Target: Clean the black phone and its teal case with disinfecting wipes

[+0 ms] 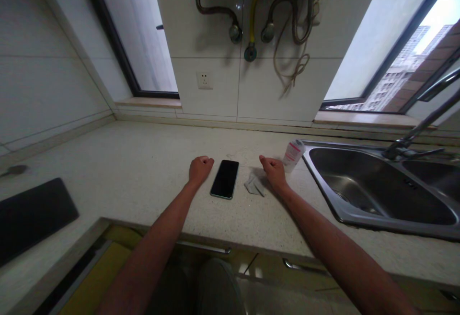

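Note:
On the pale countertop [143,162], a phone [225,179] with a dark screen lies face up between my two hands. My left hand [201,169], closed in a fist, rests just left of the phone and apart from it. My right hand [273,171] is also closed, its thumb side toward the wall; I see nothing in its fingers. Beside it lies a small crumpled grey cloth or wipe [255,184]. Just behind my right hand stands a translucent container with pink print [293,154], slightly tilted in view, close to the sink.
To the right is a steel sink [334,212] with a chrome faucet [398,147]. A dark flat panel [36,214] lies at the far left. The tiled wall carries a socket [204,80], pipes with valves [250,51] and a tied cord [300,68]. Drawer handles [204,247] sit below the counter edge.

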